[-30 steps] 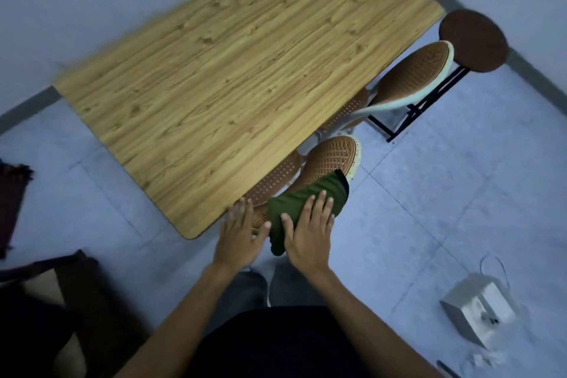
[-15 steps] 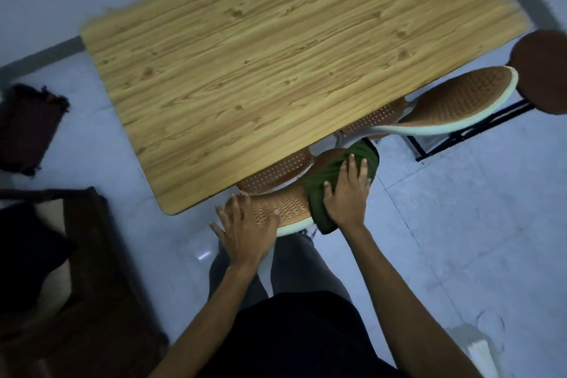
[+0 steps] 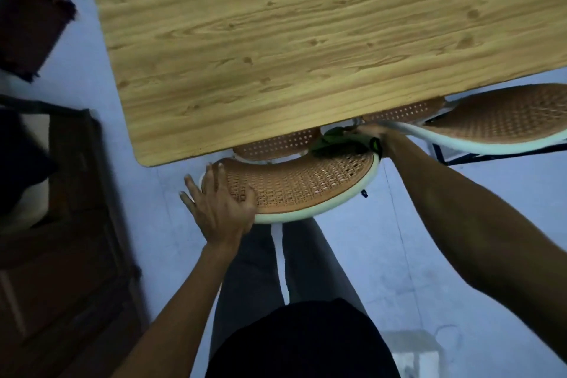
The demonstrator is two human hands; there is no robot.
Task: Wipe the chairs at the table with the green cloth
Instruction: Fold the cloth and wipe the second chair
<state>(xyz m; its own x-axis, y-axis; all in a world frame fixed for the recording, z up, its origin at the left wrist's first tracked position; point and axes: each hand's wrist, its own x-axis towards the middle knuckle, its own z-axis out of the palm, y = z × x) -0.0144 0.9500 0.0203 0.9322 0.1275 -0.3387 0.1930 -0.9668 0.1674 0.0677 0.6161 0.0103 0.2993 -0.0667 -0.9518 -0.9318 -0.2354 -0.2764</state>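
Where wooden table (image 3: 306, 40) meets pale floor (image 3: 383, 255), hands: left (image 3: 219, 209) spread flat on chair (image 3: 300, 187), right (image 3: 372, 133) grasping green cloth (image 3: 334, 143).

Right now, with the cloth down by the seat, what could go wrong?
1. The right hand and green cloth are tucked under the table edge, mostly hidden; knuckles could knock the underside, and parts of the seat may get missed.
2. The left hand rests only on the corner of the chair back; a hard wipe could shift or tilt the chair.
3. The second chair sits close beside the right forearm and may get bumped.
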